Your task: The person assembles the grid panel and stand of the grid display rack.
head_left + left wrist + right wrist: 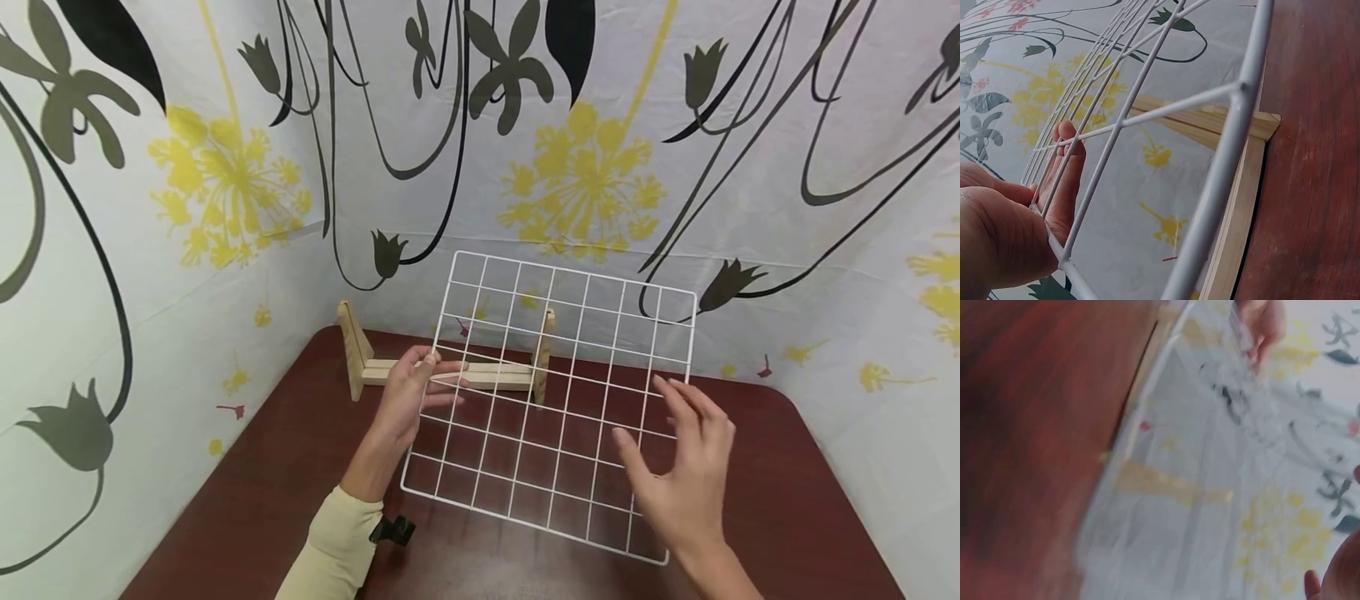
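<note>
A white wire grid panel (553, 268) stands tilted in front of me, its squares showing the table behind. My left hand (405, 400) grips its left edge, thumb on the near side and fingers reaching through behind the wires. In the left wrist view, that hand (1004, 231) pinches the edge wire. My right hand (690, 475) is at the panel's right side, thumb and fingers spread apart and overlapping the grid. The right wrist view is blurred, and there the right hand (1344, 575) shows only at the edge, apart from the wires.
Behind the panel, a pale wooden stand (354, 358) with two uprights and a crossbar sits toward the back of the dark red table (757, 483). Floral-patterned cloth (480, 200) hangs around the back and sides. A black clip (393, 530) is at the left sleeve cuff.
</note>
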Demonstrator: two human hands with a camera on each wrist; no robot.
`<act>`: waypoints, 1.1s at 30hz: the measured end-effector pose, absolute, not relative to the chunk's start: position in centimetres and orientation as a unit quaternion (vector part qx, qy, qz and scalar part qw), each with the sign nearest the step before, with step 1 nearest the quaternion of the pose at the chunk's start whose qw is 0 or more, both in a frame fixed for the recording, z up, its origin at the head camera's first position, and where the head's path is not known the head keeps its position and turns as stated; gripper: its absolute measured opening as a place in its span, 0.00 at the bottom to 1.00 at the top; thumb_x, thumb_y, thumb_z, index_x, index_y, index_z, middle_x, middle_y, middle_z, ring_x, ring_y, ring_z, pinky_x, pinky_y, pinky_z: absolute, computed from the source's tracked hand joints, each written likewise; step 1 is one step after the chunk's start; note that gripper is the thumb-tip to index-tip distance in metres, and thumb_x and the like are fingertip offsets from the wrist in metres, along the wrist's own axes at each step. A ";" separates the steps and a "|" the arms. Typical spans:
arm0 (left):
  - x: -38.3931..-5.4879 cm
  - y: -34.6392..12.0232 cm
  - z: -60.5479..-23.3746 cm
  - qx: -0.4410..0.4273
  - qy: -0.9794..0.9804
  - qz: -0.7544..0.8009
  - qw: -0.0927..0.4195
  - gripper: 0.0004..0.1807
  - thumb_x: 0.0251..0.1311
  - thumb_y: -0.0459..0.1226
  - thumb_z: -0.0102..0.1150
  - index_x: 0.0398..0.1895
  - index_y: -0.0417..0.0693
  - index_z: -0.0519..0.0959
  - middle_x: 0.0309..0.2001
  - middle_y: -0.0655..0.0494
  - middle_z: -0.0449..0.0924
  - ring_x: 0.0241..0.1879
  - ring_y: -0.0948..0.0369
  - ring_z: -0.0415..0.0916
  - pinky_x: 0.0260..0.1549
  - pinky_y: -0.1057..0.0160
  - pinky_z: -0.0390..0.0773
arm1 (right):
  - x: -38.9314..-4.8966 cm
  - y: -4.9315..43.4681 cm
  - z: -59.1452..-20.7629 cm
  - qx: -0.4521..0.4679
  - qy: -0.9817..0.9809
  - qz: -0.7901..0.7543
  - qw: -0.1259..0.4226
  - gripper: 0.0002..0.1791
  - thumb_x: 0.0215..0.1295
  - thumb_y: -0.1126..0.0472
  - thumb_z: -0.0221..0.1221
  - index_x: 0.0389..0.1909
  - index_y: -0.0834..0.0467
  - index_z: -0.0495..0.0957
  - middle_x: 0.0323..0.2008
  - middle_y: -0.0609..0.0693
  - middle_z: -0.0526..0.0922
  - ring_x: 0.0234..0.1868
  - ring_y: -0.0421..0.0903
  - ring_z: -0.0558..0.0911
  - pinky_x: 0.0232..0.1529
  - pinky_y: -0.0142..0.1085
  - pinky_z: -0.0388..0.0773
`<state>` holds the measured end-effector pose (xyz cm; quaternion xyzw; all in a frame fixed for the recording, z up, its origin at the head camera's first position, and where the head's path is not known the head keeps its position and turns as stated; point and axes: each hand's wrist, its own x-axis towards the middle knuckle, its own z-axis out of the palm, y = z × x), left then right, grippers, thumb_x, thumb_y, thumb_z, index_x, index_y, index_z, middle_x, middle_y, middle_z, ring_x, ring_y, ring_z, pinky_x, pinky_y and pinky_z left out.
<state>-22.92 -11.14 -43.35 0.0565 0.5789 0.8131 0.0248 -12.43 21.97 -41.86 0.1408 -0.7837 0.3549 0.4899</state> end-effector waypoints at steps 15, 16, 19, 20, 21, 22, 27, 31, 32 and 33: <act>-22.4 -10.3 -43.1 0.051 0.570 0.820 -0.003 0.09 0.83 0.35 0.45 0.49 0.33 0.67 0.52 0.30 0.88 0.39 0.47 0.92 0.42 0.37 0.88 | -14.0 15.6 -40.2 0.111 -0.876 0.247 0.399 0.50 0.57 0.36 0.70 0.80 0.46 0.67 0.78 0.55 0.68 0.66 0.63 0.74 0.40 0.58 0.82; -22.3 -10.2 -43.1 0.052 0.568 0.821 -0.002 0.09 0.83 0.35 0.45 0.49 0.33 0.67 0.51 0.31 0.88 0.39 0.46 0.92 0.43 0.36 0.88 | -14.3 15.3 -40.1 0.108 -0.879 0.241 0.398 0.49 0.57 0.36 0.71 0.79 0.45 0.67 0.77 0.55 0.69 0.63 0.63 0.75 0.39 0.57 0.81; -22.3 -10.0 -43.1 0.055 0.567 0.822 -0.001 0.10 0.83 0.35 0.45 0.49 0.33 0.67 0.51 0.33 0.89 0.39 0.48 0.92 0.45 0.33 0.86 | -15.4 14.6 -39.9 0.097 -0.885 0.221 0.399 0.49 0.57 0.34 0.71 0.79 0.43 0.68 0.74 0.56 0.71 0.52 0.63 0.76 0.32 0.53 0.78; -22.3 -10.0 -43.1 0.056 0.567 0.822 -0.001 0.10 0.83 0.35 0.45 0.49 0.33 0.67 0.50 0.34 0.89 0.38 0.49 0.92 0.46 0.33 0.86 | -15.7 14.4 -39.9 0.092 -0.887 0.211 0.401 0.49 0.57 0.34 0.71 0.79 0.43 0.67 0.73 0.57 0.71 0.50 0.63 0.76 0.30 0.52 0.77; -22.3 -9.9 -43.1 0.058 0.566 0.822 -0.002 0.10 0.83 0.35 0.45 0.49 0.34 0.67 0.50 0.35 0.89 0.38 0.50 0.92 0.46 0.33 0.86 | -16.0 14.2 -39.8 0.086 -0.891 0.199 0.399 0.49 0.57 0.34 0.71 0.79 0.43 0.67 0.73 0.57 0.72 0.48 0.64 0.77 0.30 0.53 0.77; -22.3 -9.9 -43.1 0.058 0.566 0.822 -0.002 0.09 0.84 0.35 0.45 0.48 0.35 0.68 0.50 0.35 0.90 0.37 0.51 0.92 0.46 0.33 0.86 | -16.3 14.0 -39.8 0.078 -0.895 0.188 0.397 0.50 0.57 0.34 0.71 0.80 0.42 0.66 0.72 0.57 0.72 0.47 0.64 0.77 0.30 0.54 0.77; -22.3 -9.8 -43.1 0.060 0.566 0.822 -0.004 0.07 0.83 0.35 0.45 0.46 0.40 0.69 0.52 0.31 0.88 0.39 0.48 0.92 0.44 0.35 0.87 | -17.2 13.6 -39.7 0.051 -0.912 0.154 0.377 0.53 0.57 0.35 0.71 0.82 0.43 0.62 0.71 0.59 0.73 0.46 0.65 0.81 0.26 0.55 0.78; -22.1 -9.7 -43.0 0.067 0.559 0.826 -0.007 0.08 0.83 0.36 0.46 0.46 0.39 0.69 0.53 0.28 0.86 0.39 0.47 0.92 0.47 0.29 0.84 | -17.6 13.3 -39.8 0.032 -0.925 0.147 0.350 0.52 0.60 0.34 0.69 0.83 0.41 0.59 0.71 0.58 0.72 0.45 0.64 0.82 0.18 0.50 0.74; -22.1 -9.6 -42.9 0.069 0.557 0.828 -0.009 0.08 0.83 0.36 0.46 0.47 0.39 0.69 0.52 0.29 0.87 0.38 0.48 0.92 0.48 0.29 0.83 | -17.6 13.3 -39.8 0.028 -0.927 0.146 0.344 0.51 0.61 0.34 0.69 0.83 0.41 0.59 0.71 0.58 0.72 0.45 0.64 0.83 0.16 0.49 0.73; -22.1 -9.6 -42.9 0.070 0.556 0.828 -0.010 0.08 0.83 0.36 0.47 0.46 0.39 0.69 0.52 0.29 0.87 0.38 0.48 0.92 0.47 0.30 0.84 | -17.7 13.3 -39.8 0.026 -0.928 0.146 0.343 0.51 0.61 0.34 0.69 0.83 0.40 0.59 0.71 0.58 0.72 0.44 0.64 0.83 0.15 0.48 0.71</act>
